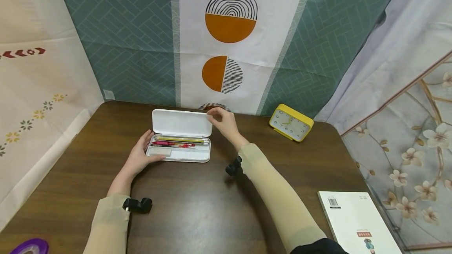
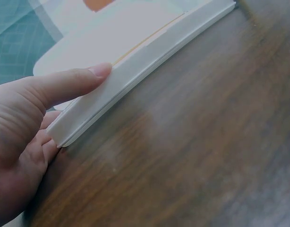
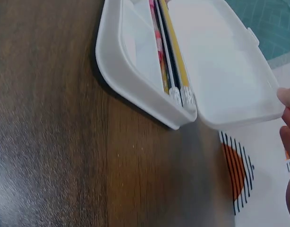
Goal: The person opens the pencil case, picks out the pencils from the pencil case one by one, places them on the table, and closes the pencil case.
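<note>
A white pencil case (image 1: 203, 156) lies on the table with its lid (image 1: 181, 122) raised at the back. Inside it are several pencils (image 1: 181, 140), a red pen (image 1: 169, 144) and a pale eraser-like block (image 1: 159, 151). My left hand (image 1: 139, 156) grips the case's left end. In the left wrist view, the left thumb (image 2: 100, 73) lies on the front rim and the other fingers are at the end wall. My right hand (image 1: 225, 124) pinches the lid's upper right corner; the right wrist view shows only its fingertips (image 3: 289, 98) at the frame edge.
A yellow alarm clock (image 1: 291, 122) stands at the back right of the brown table (image 1: 197, 207). At the front right lies a white book (image 1: 356, 218). A purple ring-shaped object (image 1: 33, 246) is partly visible at the front left. Patterned cloth (image 1: 130, 50) hangs behind the table.
</note>
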`<action>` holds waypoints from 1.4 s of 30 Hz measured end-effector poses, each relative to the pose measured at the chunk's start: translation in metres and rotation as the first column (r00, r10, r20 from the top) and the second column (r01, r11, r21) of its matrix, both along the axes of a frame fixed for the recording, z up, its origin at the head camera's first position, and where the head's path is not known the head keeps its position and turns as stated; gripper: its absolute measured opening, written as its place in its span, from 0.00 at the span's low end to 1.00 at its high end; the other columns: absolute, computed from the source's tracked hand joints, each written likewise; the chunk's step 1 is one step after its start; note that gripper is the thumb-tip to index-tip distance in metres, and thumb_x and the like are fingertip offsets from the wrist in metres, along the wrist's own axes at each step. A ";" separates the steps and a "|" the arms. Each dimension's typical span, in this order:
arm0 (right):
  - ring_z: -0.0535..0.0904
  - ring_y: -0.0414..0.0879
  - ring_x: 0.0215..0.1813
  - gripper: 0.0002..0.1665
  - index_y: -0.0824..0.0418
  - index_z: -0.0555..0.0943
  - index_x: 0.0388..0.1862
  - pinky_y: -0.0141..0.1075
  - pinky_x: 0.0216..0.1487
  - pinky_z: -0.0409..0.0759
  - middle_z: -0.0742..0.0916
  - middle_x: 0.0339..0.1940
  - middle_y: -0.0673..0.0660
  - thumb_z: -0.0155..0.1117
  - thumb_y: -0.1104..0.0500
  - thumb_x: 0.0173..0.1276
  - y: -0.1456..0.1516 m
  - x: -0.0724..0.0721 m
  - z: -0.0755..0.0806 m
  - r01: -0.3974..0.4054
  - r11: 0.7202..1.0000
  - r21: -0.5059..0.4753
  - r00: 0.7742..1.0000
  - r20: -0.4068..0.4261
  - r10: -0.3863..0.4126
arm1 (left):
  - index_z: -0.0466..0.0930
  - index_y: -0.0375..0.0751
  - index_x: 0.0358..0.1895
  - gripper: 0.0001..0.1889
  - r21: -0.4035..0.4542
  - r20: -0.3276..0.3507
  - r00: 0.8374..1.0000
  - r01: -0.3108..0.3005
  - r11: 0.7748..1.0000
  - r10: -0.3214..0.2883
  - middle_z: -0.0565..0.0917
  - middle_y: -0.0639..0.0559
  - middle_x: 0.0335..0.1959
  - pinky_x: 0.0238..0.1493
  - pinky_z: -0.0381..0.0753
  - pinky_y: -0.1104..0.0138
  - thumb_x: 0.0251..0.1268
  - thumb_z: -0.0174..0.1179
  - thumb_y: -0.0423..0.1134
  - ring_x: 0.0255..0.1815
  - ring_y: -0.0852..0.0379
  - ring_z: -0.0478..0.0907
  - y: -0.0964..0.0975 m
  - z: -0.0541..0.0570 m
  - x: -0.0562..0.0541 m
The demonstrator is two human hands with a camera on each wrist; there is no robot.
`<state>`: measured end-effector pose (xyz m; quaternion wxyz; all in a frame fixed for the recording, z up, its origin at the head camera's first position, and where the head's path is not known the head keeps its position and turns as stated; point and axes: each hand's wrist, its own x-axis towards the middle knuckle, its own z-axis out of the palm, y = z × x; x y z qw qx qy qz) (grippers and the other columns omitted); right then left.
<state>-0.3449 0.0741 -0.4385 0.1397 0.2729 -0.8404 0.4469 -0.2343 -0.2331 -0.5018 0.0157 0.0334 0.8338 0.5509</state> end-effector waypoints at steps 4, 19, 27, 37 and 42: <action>0.83 0.51 0.53 0.14 0.63 0.82 0.52 0.41 0.56 0.82 0.87 0.50 0.59 0.65 0.64 0.67 0.005 -0.005 -0.004 -0.025 0.999 0.028 0.994 0.105 0.022 | 0.34 0.35 0.79 0.61 0.002 0.011 1.000 0.003 1.000 -0.003 0.49 0.33 0.78 0.74 0.51 0.41 0.52 0.75 0.40 0.78 0.33 0.48 0.001 0.001 0.000; 0.69 0.56 0.72 0.30 0.60 0.67 0.71 0.48 0.72 0.68 0.73 0.72 0.60 0.60 0.65 0.71 0.013 -0.017 -0.033 -0.135 0.991 0.023 0.899 0.424 0.113 | 0.35 0.36 0.79 0.61 0.001 0.026 1.000 -0.001 1.000 0.001 0.49 0.33 0.78 0.74 0.51 0.41 0.51 0.75 0.41 0.78 0.34 0.47 0.002 0.001 0.003; 0.67 0.54 0.73 0.32 0.61 0.66 0.72 0.46 0.72 0.69 0.72 0.73 0.61 0.61 0.65 0.70 0.010 -0.019 -0.043 -0.120 0.993 0.011 0.895 0.434 0.104 | 0.37 0.35 0.78 0.61 -0.004 0.009 1.000 -0.013 1.000 0.013 0.51 0.32 0.78 0.75 0.52 0.42 0.50 0.76 0.40 0.78 0.34 0.48 0.003 0.000 0.002; 0.69 0.53 0.72 0.28 0.63 0.70 0.68 0.47 0.70 0.71 0.76 0.69 0.61 0.61 0.66 0.70 0.008 -0.012 -0.027 -0.113 0.993 -0.026 0.941 0.318 0.115 | 0.36 0.35 0.78 0.61 0.004 0.003 1.000 -0.001 1.000 0.001 0.49 0.33 0.79 0.75 0.51 0.43 0.51 0.76 0.40 0.79 0.35 0.47 0.000 0.001 0.002; 0.70 0.52 0.71 0.27 0.63 0.71 0.67 0.47 0.68 0.73 0.77 0.68 0.60 0.61 0.66 0.69 0.007 -0.008 -0.020 -0.099 0.995 0.009 0.963 0.251 0.094 | 0.35 0.35 0.78 0.61 0.005 0.011 1.000 0.008 1.000 -0.008 0.48 0.33 0.79 0.75 0.51 0.42 0.52 0.75 0.41 0.79 0.34 0.47 0.000 0.001 0.002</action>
